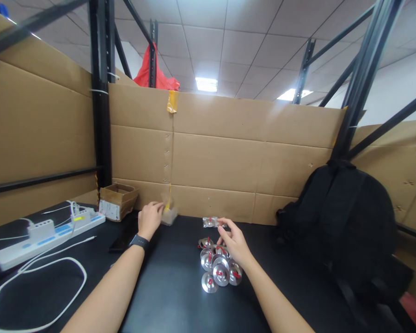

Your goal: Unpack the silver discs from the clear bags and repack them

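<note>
While left grip [149, 220] is reaching: curling onto clear bag [168, 213] beside cardboard wall [229, 162]; grasp unclear.
Right grip [234, 243]: hovering released over silver cymbals [219, 270] lying on counter [173, 286], index pointing at sealed packet [211, 222].

I note brown corrugated cardboard walls [229, 152] far and left, black steel rack posts [100, 92], a white tiled ceiling [249, 41] with two lit panels [206, 84], and a black tabletop [173, 291] near.

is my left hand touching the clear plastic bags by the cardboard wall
Touching. The head view shows the left hand with its fingertips against the clear plastic bags, no gap between them.
</note>
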`<state>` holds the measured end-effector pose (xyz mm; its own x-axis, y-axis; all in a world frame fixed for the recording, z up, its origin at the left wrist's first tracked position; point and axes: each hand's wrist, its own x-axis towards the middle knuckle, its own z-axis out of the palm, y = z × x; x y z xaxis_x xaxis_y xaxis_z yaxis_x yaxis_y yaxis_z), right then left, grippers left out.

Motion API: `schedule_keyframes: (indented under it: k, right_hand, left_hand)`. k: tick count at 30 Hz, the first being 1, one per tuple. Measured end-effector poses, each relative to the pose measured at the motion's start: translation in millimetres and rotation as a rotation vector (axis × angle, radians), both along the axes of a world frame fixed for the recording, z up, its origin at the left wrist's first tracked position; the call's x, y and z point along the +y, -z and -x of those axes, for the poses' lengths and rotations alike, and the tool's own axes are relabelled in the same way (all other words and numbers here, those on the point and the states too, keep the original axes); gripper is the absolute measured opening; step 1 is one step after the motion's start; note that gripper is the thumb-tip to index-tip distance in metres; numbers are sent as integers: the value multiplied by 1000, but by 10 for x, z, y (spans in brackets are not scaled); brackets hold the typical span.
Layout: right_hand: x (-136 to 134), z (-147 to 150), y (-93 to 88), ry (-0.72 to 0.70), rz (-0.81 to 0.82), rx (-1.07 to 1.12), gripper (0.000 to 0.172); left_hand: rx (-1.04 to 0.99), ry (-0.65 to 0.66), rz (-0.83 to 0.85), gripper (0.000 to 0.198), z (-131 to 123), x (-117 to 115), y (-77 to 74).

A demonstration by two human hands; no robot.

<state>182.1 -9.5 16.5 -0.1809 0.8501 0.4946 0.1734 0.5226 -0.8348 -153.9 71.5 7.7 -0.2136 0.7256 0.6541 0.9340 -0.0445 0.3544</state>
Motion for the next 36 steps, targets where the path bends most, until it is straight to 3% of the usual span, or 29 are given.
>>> schedule_keyframes:
  k: [3, 6, 9, 16, 20, 24, 30, 33, 36]
  right_hand:
    - [8, -12, 2, 10, -2, 5, 39]
    - [27, -30, 8, 20, -9, 9, 38]
    - [46, -39, 18, 13, -10, 7, 36]
    - [44, -48, 27, -6, 8, -15, 35]
    - [67, -59, 52, 18, 18, -85, 29]
    - [167, -118, 106, 128, -81, -207, 22]
    - [325, -301, 147, 278, -170, -443, 28]
    - [394, -350, 175, 273, -99, -595, 44]
    - [475, -356, 230, 266, 31, -736, 51]
  left_hand:
    - [90, 47, 147, 35, -5, 82, 193]
    - [152, 76, 288, 52, -35, 123, 317]
    - [200, 99, 381, 62, -47, 148, 366]
    - [211, 151, 437, 57, -84, 188, 415]
    - [149, 134, 365, 60, -78, 205, 402]
    - [109, 136, 240, 63, -110, 170, 306]
    - [89, 155, 27, 63, -347, 10, 114]
    - [98, 253, 6, 56, -541, -64, 81]
    - [162, 465, 122, 39, -793, -117, 119]
